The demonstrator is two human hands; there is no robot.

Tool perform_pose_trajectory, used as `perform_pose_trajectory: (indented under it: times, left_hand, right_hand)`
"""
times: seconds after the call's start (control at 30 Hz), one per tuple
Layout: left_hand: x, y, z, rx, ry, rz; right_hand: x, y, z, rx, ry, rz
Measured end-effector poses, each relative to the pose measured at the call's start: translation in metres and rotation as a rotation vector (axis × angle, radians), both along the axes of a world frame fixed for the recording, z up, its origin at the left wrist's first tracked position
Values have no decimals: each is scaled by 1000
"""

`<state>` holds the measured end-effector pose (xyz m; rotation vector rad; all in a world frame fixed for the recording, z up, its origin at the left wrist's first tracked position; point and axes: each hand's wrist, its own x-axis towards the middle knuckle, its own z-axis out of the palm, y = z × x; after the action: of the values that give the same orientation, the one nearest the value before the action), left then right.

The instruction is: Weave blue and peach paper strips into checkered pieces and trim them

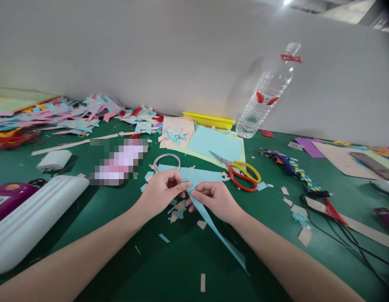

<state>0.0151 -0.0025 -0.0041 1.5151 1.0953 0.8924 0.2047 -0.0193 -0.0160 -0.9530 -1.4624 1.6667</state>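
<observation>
Between my two hands is a long light-blue paper strip (210, 219), its loose end trailing toward the front right. My left hand (161, 189) pinches its upper end between thumb and fingers. Just below, my right hand (213, 197) is closed on the same strip. Behind my fingers lies a flat light-blue paper piece (203, 175), partly covered by the hands. Scissors (245, 174) with one yellow and one red handle rest at its right, blades pointing back left. A silvery ring (167, 156), perhaps a tape roll, sits behind my left hand.
Small paper scraps (178, 209) litter the green table (144, 268). At back left is a pile of woven paper strips (71, 111). A water bottle (263, 96) stands by the grey wall. A white power strip-like bar (43, 218) lies left; black cables (345, 230) lie right.
</observation>
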Motion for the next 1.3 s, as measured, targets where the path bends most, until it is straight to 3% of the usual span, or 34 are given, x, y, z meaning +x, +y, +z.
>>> perform_pose_trajectory:
  times: [0.37, 0.63, 0.9, 1.07, 1.3]
  left_hand:
    - [-5, 5, -2, 129, 89, 101]
    - [-4, 1, 5, 274, 146, 95]
    - [-5, 0, 4, 182, 121, 82]
    - [-5, 3, 2, 69, 165, -44]
    - [-5, 3, 2, 110, 232, -5]
  right_hand:
    - [1, 0, 4, -89, -55, 22]
    - [1, 1, 4, -32, -48, 41]
    - [2, 2, 5, -46, -65, 40]
    - [2, 2, 3, -59, -35, 29]
    - [2, 1, -1, -46, -93, 29]
